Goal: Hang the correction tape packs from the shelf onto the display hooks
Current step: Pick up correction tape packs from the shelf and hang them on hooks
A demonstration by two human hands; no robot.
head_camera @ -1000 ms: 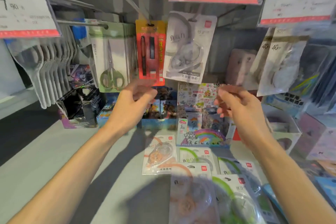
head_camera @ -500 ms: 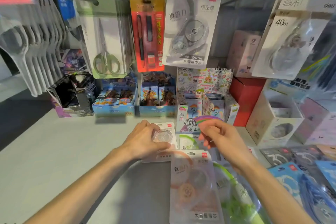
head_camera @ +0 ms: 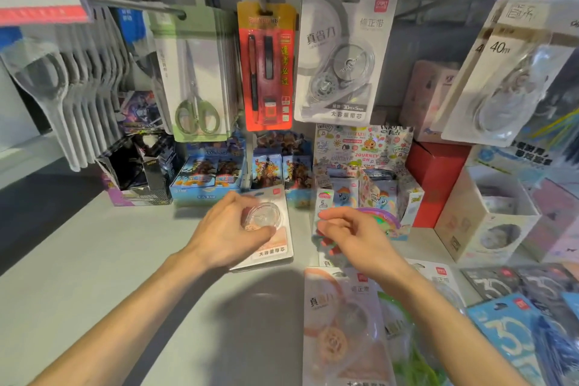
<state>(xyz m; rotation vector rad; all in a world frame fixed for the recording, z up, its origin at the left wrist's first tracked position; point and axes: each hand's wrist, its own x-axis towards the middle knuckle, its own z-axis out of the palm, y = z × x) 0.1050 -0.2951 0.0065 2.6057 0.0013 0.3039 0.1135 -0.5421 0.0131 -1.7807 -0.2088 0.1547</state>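
Left hand [head_camera: 225, 236] fingers pinching orange correction tape pack [head_camera: 272, 240] — clear blister, white card.

Both forearms bare, reaching forward and slightly inward from the lower corners, wrists roughly level with each other. Left hand [head_camera: 233, 232]: palm down, back of hand toward camera, fingers curled over the far side of a pack, thumb pressed along its near side; grip closed on it. Right hand [head_camera: 354, 236]: just to the right of the left, apart from it, knuckles up, fingers bent loosely downward and leftward, tips close together. Whether they pinch anything cannot be told.
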